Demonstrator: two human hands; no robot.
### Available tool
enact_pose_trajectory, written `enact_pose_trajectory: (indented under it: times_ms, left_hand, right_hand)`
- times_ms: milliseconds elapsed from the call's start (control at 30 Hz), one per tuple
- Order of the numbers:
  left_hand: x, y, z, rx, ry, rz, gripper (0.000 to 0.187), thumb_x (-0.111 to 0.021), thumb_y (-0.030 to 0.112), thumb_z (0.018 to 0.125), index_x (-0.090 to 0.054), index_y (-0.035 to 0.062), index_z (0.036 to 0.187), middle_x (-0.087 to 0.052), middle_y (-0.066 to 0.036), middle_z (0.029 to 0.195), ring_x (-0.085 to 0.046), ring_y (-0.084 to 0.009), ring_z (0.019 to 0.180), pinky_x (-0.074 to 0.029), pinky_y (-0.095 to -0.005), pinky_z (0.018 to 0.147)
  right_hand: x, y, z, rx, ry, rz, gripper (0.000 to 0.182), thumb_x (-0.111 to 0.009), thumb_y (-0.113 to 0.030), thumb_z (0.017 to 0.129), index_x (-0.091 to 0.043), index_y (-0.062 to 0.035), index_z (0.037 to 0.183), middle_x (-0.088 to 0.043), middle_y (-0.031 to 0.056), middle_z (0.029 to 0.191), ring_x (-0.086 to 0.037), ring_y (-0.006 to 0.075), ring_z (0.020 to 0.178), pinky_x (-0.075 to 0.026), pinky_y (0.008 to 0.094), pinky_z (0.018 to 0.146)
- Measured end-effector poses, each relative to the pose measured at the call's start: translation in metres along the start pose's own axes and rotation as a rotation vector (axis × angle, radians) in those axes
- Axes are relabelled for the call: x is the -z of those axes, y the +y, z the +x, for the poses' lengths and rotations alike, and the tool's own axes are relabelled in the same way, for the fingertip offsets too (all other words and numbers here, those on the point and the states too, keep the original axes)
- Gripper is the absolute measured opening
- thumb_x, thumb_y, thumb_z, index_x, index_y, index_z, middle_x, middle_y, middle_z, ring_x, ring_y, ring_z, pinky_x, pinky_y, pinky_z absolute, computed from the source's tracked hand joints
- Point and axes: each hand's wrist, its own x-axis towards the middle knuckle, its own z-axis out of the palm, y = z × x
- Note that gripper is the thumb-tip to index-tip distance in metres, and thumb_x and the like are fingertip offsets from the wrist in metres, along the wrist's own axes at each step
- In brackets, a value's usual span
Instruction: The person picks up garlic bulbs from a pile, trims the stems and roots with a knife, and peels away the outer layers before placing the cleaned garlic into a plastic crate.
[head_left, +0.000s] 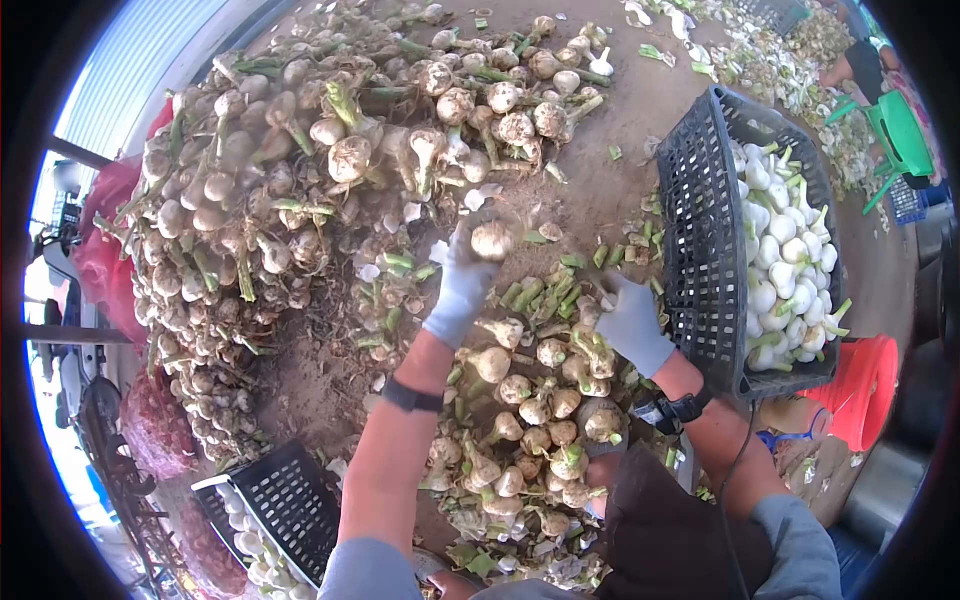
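Left hand [466, 278] gripped a garlic bulb [492, 241], left of the black crate [697, 225]. Right hand [632, 322] was nearer that crate; couldn't tell its grip. White bulbs [785, 250] sat inside the crate, soil-stained garlic heap [215, 190] well left.

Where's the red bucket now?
At right in the head view, the red bucket sits by the lower-right corner of the larger black crate.
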Motion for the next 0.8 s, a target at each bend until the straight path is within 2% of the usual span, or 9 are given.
enact_pose_trajectory:
  times_ms: [100, 167, 233, 367, 400, 467, 533, 700, 800]
  left_hand:
    - [-0.015, 0.037, -0.047, 0.175, -0.067, 0.294, 0.07, -0.059, -0.012, 0.067, -0.039, 0.0048, 0.132, -0.061, -0.011, 0.114, -0.063, -0.0181, 0.099, -0.055, -0.032, 0.085]
    - [0.001, 0.016, -0.057, -0.135, -0.21, 0.606, 0.066, -0.069, 0.001, 0.074, -0.037, 0.0016, 0.132, -0.061, -0.012, 0.113, -0.063, -0.0178, 0.098, -0.053, -0.034, 0.089]
    - [-0.017, 0.023, -0.078, 0.362, -0.237, -0.538, 0.072, -0.078, 0.016, 0.075, -0.037, -0.0005, 0.132, -0.064, -0.01, 0.109, -0.063, -0.0163, 0.097, -0.053, -0.0334, 0.09]
    - [-0.026, 0.049, -0.105, 0.024, -0.273, 0.121, 0.08, -0.085, 0.022, 0.07, -0.041, -0.0019, 0.132, -0.065, -0.006, 0.105, -0.063, -0.0122, 0.096, -0.054, -0.0295, 0.085]
    - [-0.037, 0.059, -0.114, -0.029, -0.252, 0.027, 0.05, -0.07, 0.009, 0.081, -0.047, -0.0045, 0.123, -0.066, -0.01, 0.102, -0.065, -0.0159, 0.094, -0.055, -0.0307, 0.083]
    - [-0.042, 0.065, -0.126, -0.141, -0.27, 0.314, 0.054, -0.073, 0.009, 0.075, -0.048, -0.0038, 0.122, -0.066, -0.01, 0.1, -0.066, -0.0162, 0.091, -0.055, -0.0298, 0.08]
    - [-0.049, 0.07, -0.142, -0.261, -0.261, 0.649, 0.066, -0.078, 0.01, 0.059, -0.05, -0.0006, 0.118, -0.06, -0.013, 0.103, -0.061, -0.0215, 0.093, -0.051, -0.0331, 0.081]
    - [-0.04, 0.083, -0.128, -0.617, -0.021, 1.119, 0.063, -0.08, 0.008, 0.058, -0.052, 0.0058, 0.115, -0.046, -0.016, 0.108, -0.049, -0.0326, 0.101, -0.044, -0.0425, 0.086]
    - [-0.041, 0.072, -0.133, -0.433, 0.151, 0.847, 0.06, -0.073, -0.003, 0.064, -0.047, 0.0051, 0.118, -0.049, -0.012, 0.103, -0.053, -0.0257, 0.093, -0.047, -0.04, 0.083]
  right_hand:
    - [-0.005, -0.018, -0.004, 0.137, 0.049, -0.222, 0.027, -0.077, -0.019, 0.069, -0.06, -0.0049, 0.084, -0.065, 0.0139, 0.073, -0.064, 0.0349, 0.07, -0.05, 0.0416, 0.06]
    - [-0.004, -0.036, -0.01, 0.494, 0.102, -0.336, 0.027, -0.077, -0.019, 0.066, -0.06, -0.0076, 0.083, -0.063, 0.0105, 0.072, -0.064, 0.0317, 0.065, -0.05, 0.0421, 0.059]
    - [-0.01, -0.049, -0.02, 0.555, 0.097, -0.438, 0.026, -0.076, -0.019, 0.065, -0.059, -0.0097, 0.08, -0.06, 0.0074, 0.07, -0.063, 0.0287, 0.063, -0.05, 0.0406, 0.057]
    - [-0.012, -0.063, -0.036, 0.67, 0.146, -0.414, 0.022, -0.073, -0.017, 0.067, -0.058, -0.0097, 0.081, -0.058, 0.0058, 0.067, -0.064, 0.026, 0.062, -0.05, 0.0371, 0.058]
    - [-0.015, -0.061, -0.034, 0.624, 0.132, -0.374, 0.021, -0.072, -0.016, 0.069, -0.059, -0.0089, 0.083, -0.06, 0.0075, 0.068, -0.065, 0.0267, 0.065, -0.051, 0.0379, 0.061]
    - [-0.015, -0.045, -0.02, 0.571, 0.115, -0.336, 0.02, -0.071, -0.016, 0.071, -0.059, -0.008, 0.084, -0.062, 0.0091, 0.069, -0.066, 0.0275, 0.068, -0.052, 0.0386, 0.064]
    - [-0.003, -0.02, 0.004, -0.033, -0.192, -0.623, 0.023, -0.071, -0.015, 0.072, -0.062, -0.0041, 0.09, -0.066, 0.0149, 0.075, -0.067, 0.0312, 0.076, -0.053, 0.0395, 0.068]
    - [0.003, -0.019, -0.025, 0.017, -0.043, -0.195, 0.028, -0.071, -0.012, 0.073, -0.062, -0.0006, 0.097, -0.067, 0.0187, 0.082, -0.067, 0.0342, 0.079, -0.052, 0.0396, 0.069]
    - [0.004, -0.042, -0.043, 0.03, -0.036, 0.146, 0.032, -0.073, -0.01, 0.073, -0.064, -0.0007, 0.102, -0.066, 0.0167, 0.079, -0.065, 0.027, 0.071, -0.05, 0.0344, 0.066]
